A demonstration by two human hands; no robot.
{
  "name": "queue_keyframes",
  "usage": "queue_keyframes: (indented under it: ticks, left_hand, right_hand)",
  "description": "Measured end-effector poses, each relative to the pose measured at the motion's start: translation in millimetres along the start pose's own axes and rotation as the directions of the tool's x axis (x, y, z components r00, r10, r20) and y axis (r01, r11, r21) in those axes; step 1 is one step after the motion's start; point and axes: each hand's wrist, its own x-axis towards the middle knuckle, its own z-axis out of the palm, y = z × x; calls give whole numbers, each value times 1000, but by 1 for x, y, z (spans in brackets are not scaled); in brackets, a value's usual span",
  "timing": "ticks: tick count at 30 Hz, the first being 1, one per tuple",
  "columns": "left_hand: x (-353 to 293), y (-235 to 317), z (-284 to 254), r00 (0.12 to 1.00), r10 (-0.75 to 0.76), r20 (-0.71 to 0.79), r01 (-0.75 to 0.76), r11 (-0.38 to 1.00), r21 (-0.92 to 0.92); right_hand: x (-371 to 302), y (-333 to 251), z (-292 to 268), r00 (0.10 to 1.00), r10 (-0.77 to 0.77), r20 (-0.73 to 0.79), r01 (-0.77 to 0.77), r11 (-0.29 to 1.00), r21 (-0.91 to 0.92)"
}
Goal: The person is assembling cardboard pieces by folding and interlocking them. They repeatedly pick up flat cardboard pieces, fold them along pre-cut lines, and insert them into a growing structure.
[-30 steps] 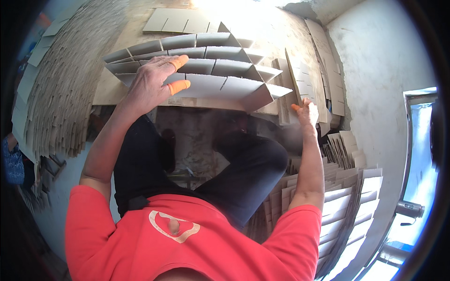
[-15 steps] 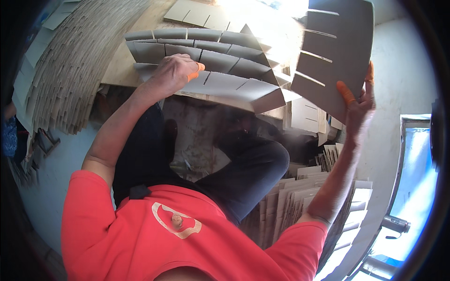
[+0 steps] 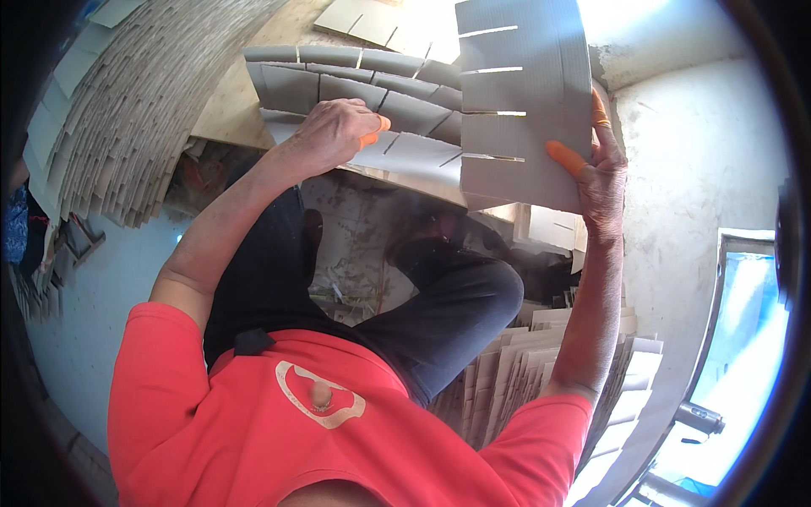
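Observation:
Several grey slotted cardboard strips [image 3: 347, 89] stand on edge in rows on a wooden work surface. My left hand [image 3: 331, 139] is closed over the top of the nearer strips, an orange cover on its fingertip. A separate slotted cardboard sheet [image 3: 528, 93] is held upright by my right hand [image 3: 601, 182], with an orange-covered thumb on its face and the fingers at its right edge. Its row of slots opens to the left, against the right ends of the standing strips. That sheet hides those ends, so I cannot tell whether any slots are engaged.
Tall tight stacks of cardboard strips [image 3: 160, 101] fill the left. A flat slotted sheet [image 3: 359, 21] lies at the back of the wooden surface [image 3: 221, 118]. More upright cardboard pieces [image 3: 507, 372] stand low at my right, near a pale wall [image 3: 684, 144].
My right hand has brought the sheet leftward and slightly down, up to the standing strips. My left hand has shifted a little right together with the strips.

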Motion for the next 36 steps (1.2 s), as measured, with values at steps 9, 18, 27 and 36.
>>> queue_keyframes:
  ticks: [9, 18, 27, 36]
  left_hand:
    - [-2, -4, 1, 1000, 5, 15, -5, 1000, -4]
    - [33, -21, -6, 993, 78, -84, -59, 975, 215]
    - [28, -25, 1, 998, 60, 28, -63, 986, 151]
    - [35, -30, -1, 998, -63, 20, 64, 997, -46]
  right_hand:
    - [2, 6, 8, 1000, 11, 10, -10, 997, -77]
    - [2, 4, 15, 1000, 21, -2, -21, 995, -99]
    - [-1, 0, 19, 994, 100, 42, -95, 990, -108]
    - [16, 10, 32, 982, -22, 187, 81, 946, -314]
